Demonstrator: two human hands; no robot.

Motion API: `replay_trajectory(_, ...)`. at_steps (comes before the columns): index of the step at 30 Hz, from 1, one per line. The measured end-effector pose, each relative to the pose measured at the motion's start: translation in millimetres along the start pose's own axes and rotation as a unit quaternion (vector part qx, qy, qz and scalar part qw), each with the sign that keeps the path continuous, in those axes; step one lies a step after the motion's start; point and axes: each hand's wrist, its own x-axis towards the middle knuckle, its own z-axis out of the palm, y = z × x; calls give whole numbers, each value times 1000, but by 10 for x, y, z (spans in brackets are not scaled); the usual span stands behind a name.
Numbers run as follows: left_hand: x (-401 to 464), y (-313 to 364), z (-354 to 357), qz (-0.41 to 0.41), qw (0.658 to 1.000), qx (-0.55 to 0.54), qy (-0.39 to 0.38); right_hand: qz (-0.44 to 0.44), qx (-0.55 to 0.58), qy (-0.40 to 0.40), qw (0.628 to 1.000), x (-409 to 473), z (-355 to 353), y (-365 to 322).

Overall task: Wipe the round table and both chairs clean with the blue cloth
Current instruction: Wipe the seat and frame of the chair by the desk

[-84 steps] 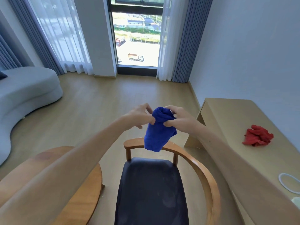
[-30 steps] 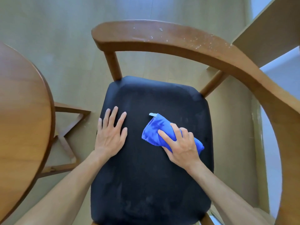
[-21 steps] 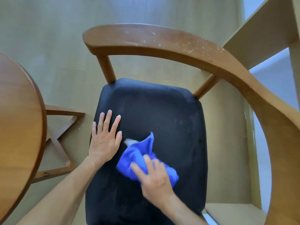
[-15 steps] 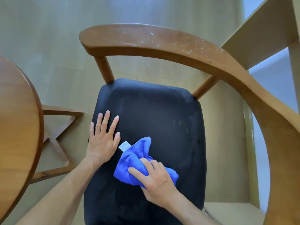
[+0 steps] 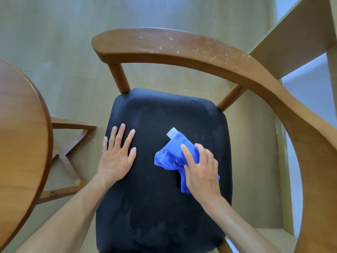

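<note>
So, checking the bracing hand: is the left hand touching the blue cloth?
Apart. The head view shows bare black seat between the left hand and the blue cloth.

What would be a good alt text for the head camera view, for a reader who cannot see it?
Seen from above, a right hand presses a crumpled blue cloth onto a chair's black seat, while the left hand lies flat on the seat beside it. White specks dot the curved wooden backrest; a round wooden table edges in at left.

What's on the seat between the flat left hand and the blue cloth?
Nothing: in the head view, only bare black seat separates the left hand from the blue cloth under the right hand.
</note>
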Motion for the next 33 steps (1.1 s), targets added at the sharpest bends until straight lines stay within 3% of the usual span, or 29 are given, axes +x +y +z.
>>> replay_trajectory(4,-16,19,-20,-6,1000,-3,-1,7,-82,-67,994,-131,120,-179)
replay_trajectory(7,-15,34,-48,-2,1000,-5,-5,10,-75,-43,996,3,54,-121)
replay_trajectory(10,-24,42,-60,-1,1000,-4,0,21,151,-60,986,165,-80,118)
replay_trajectory(12,-27,32,-50,-3,1000,-6,2,71,314,-136,937,322,-198,367)
replay_trajectory(14,-21,29,-41,-2,1000,-5,3,130,350,-132,918,470,-249,648)
replay_trajectory(18,-18,30,-30,0,1000,0,5,239,307,-67,919,561,-260,910)
replay_trajectory(22,-26,31,-24,-3,1000,10,9,136,134,11,982,395,-130,681)
replay_trajectory(26,-29,48,-38,-2,1000,11,8,121,-14,-17,992,335,98,529)
replay_trajectory(31,-7,57,13,-10,1000,14,19,177,12,55,983,381,301,260)
replay_trajectory(33,-1,49,37,-8,1000,11,19,222,76,75,969,352,346,79)
